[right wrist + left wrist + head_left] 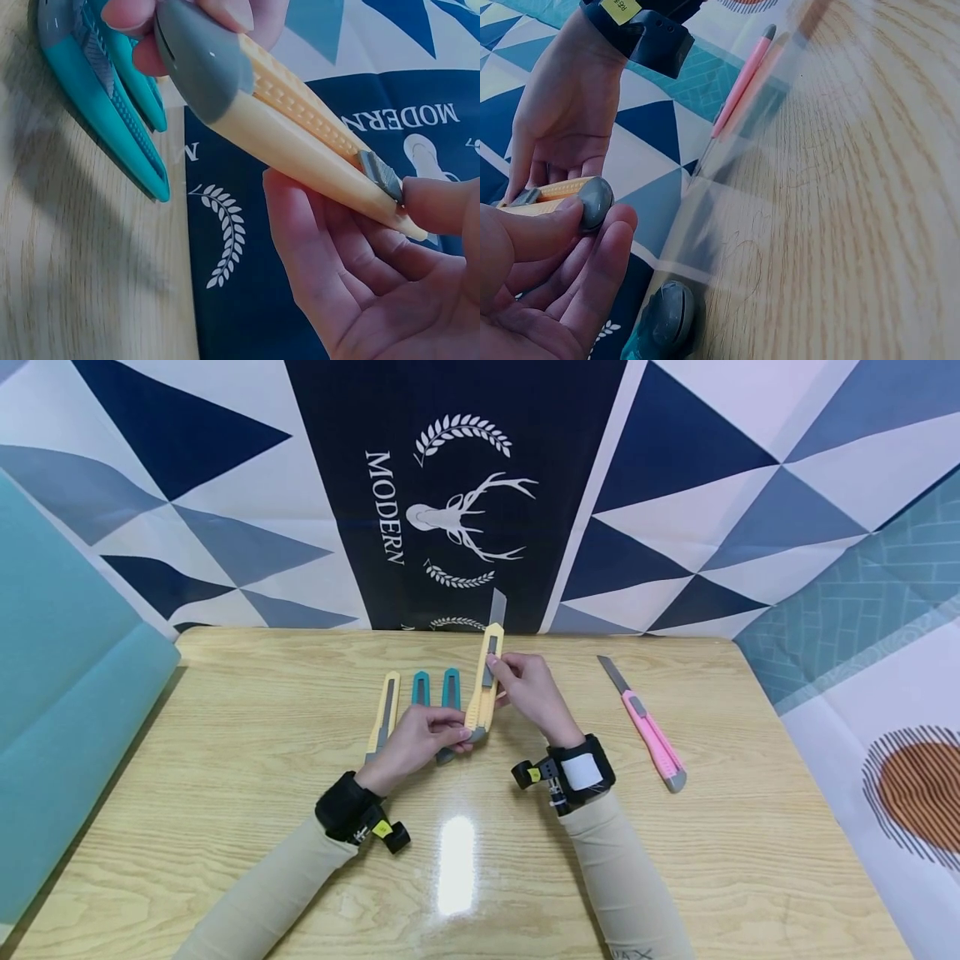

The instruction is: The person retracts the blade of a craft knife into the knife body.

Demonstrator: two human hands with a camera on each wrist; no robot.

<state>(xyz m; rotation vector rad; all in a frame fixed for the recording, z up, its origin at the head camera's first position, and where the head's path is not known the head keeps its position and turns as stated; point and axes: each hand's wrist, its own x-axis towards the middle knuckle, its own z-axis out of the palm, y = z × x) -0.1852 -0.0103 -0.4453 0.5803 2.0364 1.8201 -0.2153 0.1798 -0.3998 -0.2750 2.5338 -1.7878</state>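
A yellow utility knife (484, 681) is held up over the table, its blade (498, 607) extended away from me. My left hand (423, 735) pinches its grey end cap (596, 204) between thumb and fingers. My right hand (536, 689) grips the body farther up, with the thumb at the grey slider (381, 176). Close by the left hand lie two teal utility knives (451, 689), partly hidden by it, and a second yellow utility knife (387, 706) whose blade is retracted.
On the right of the wooden table (750, 860) lies a pink utility knife (652, 735) with its blade out. A patterned cloth (675, 485) hangs behind the table's far edge. At the left stands a light blue panel (67, 710).
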